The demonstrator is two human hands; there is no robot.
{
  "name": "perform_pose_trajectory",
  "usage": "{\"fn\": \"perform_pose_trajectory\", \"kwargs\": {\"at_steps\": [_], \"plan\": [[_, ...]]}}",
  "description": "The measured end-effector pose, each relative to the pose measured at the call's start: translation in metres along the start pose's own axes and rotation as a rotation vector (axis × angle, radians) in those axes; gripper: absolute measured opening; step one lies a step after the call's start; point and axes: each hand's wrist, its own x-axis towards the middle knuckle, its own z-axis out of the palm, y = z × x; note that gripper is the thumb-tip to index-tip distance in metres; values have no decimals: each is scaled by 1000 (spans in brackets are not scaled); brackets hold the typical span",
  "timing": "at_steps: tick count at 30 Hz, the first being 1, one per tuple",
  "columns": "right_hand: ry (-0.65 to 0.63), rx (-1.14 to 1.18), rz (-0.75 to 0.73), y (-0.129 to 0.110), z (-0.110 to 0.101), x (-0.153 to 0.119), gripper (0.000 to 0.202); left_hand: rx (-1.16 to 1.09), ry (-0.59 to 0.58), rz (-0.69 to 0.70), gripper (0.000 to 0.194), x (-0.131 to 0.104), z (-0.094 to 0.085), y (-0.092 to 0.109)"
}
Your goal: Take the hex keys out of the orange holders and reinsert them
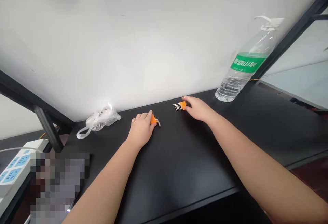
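My left hand (142, 125) is closed on an orange hex key set (153, 119), low over the black tabletop or resting on it. Silver key ends, one of them bent, stick out to its right; the fingers cover the rest. A second orange hex key set (182, 105) is pinched at its right side between the thumb and fingers of my right hand (194, 107), further back near the wall. Several silver shafts point left from its holder. The two sets lie apart, with bare tabletop between them.
A knotted clear plastic bag (101, 118) lies at the back left of the black table (166, 169). At the back right stands a large water bottle (239, 70) with a green label. A power strip (19, 164) sits at the left, beyond a dark metal frame (48, 128).
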Motion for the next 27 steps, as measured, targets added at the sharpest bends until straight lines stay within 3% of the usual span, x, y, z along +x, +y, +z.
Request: {"fn": "perform_pose_trajectory", "kwargs": {"at_steps": [5,8,11,15,17,21,27], "plan": [[-95,25,-49,-8,11,-5,46,40,146,-127,54,-1,-1,0],[-145,87,-85,-29,16,-15,51,-41,180,-39,38,-2,-11,9],[-240,144,-152,-51,18,-27,57,-162,66,119,25,-4,-20,21],[-371,214,-259,-68,19,-35,55,-207,-66,166,43,-7,-23,29],[-394,236,-279,-70,19,-35,55,-195,-85,174,46,-7,-22,27],[-410,282,-286,-70,22,-34,51,-190,-99,212,35,-5,-20,21],[-492,478,-220,-71,24,-34,50,-237,-148,222,48,0,-18,15]]}}
